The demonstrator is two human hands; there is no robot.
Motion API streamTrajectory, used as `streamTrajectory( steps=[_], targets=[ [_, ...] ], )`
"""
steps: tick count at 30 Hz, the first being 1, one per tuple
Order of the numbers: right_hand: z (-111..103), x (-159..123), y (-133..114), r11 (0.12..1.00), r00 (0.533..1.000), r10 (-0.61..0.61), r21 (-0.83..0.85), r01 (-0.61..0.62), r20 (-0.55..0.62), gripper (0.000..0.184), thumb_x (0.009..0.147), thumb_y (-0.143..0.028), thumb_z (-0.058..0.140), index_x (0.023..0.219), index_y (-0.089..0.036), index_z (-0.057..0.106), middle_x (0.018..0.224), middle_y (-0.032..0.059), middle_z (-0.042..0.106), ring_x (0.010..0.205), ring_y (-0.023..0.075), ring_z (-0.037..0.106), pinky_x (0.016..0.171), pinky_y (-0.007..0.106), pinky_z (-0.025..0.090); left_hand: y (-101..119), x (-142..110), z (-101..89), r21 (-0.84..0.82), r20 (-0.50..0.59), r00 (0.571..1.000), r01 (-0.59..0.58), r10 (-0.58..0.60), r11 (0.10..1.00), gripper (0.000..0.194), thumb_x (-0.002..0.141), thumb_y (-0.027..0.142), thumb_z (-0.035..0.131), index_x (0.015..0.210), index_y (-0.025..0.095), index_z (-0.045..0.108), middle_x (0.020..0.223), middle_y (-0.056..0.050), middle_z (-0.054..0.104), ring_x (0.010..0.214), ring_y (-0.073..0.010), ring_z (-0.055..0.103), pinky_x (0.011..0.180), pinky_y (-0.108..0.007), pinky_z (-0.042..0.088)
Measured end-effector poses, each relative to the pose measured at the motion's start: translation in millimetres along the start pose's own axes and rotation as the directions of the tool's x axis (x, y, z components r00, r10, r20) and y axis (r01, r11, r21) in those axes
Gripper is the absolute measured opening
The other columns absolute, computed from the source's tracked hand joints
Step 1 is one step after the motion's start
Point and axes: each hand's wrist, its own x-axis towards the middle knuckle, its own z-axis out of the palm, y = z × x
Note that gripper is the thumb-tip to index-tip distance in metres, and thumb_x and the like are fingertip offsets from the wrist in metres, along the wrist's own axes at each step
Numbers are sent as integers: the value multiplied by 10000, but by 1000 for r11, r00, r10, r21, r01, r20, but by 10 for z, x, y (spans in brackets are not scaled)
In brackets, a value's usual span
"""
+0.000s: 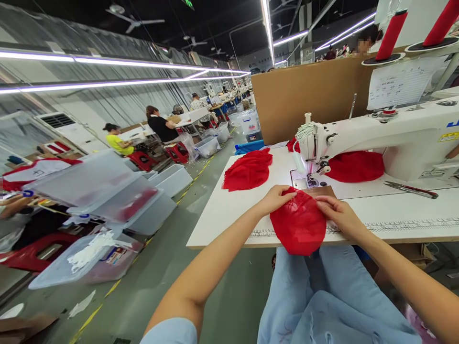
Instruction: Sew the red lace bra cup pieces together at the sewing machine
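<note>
A rounded piece of sheer red fabric (299, 224) hangs over the front edge of the white sewing table (215, 215). My left hand (278, 198) pinches its upper left edge, and my right hand (337, 215) grips its upper right edge. Just beyond the cloth is the needle area of a white sewing machine (351, 136), with the presser foot (311, 181) close to my hands. A stack of red fabric pieces (248, 169) lies on the table to the left. More red fabric (355, 166) sits under the machine's arm.
Thread snips (410, 189) lie right of the machine. A printed ruler tape (394, 223) runs along the table's front. Red thread cones (391, 36) stand behind, beside a cardboard panel (308, 95). Plastic bins (118, 196) line the aisle at left, where other people sit working.
</note>
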Motion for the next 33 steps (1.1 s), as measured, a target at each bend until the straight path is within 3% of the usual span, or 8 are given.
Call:
streamTrajectory(
  steps=[4,8,13,16,19,23,28,33],
  targets=[
    [111,6,-87,1000,996,-2,-17,4,86,420,731,-610,753,885,-221,780,887,64,782,827,280,709,731,383,583,86,-69,-196,-162,-138,990,13,-35,987,231,818,378,745,825,162,664,812,-9,677,747,-151,607,698,-245,461],
    [56,106,-86,999,999,-21,-47,24,50,380,731,-526,757,953,-219,740,886,69,756,761,239,702,658,353,585,24,48,-415,-292,-284,943,87,-173,952,244,830,356,764,938,168,651,831,-13,694,729,-142,633,663,-236,475],
    [-145,244,11,976,986,-129,-188,108,-105,282,799,-395,646,1025,-226,660,948,67,706,751,206,692,719,369,592,-263,202,-530,-381,-369,855,218,-364,898,204,884,337,735,961,179,633,709,23,634,619,-131,592,607,-250,465],
    [-175,158,38,929,976,-213,-320,186,-53,207,831,-341,583,993,-240,665,908,56,717,756,220,691,768,402,582,-403,213,-561,-408,-365,829,266,-423,873,211,949,361,674,987,157,633,747,23,621,604,-113,567,594,-250,476],
    [-112,6,33,854,953,-288,-424,301,96,185,864,-353,556,943,-263,697,955,71,743,876,263,697,813,420,572,-466,198,-609,-428,-338,829,286,-445,857,208,972,348,648,947,142,631,762,18,615,599,-99,552,582,-239,478],
    [-13,-85,45,753,915,-328,-520,403,234,259,892,-367,528,1048,-272,711,1131,93,735,1035,284,683,840,412,568,-472,180,-672,-452,-313,841,277,-442,848,198,845,259,777,799,167,608,683,31,605,566,-89,528,550,-213,403],
    [58,80,83,670,946,-261,-670,319,190,273,931,-365,490,1096,-237,667,1034,105,735,876,284,699,674,391,535,-429,146,-705,-454,-286,865,257,-413,853,208,785,239,805,776,173,608,699,28,623,588,-95,541,569,-219,390],
    [182,320,72,614,967,-204,-750,247,151,126,870,-375,647,825,-260,629,865,60,702,693,254,663,471,310,346,-348,134,-684,-431,-232,905,233,-356,872,290,762,314,839,761,176,584,710,21,611,601,-98,545,583,-217,402]
  ],
)
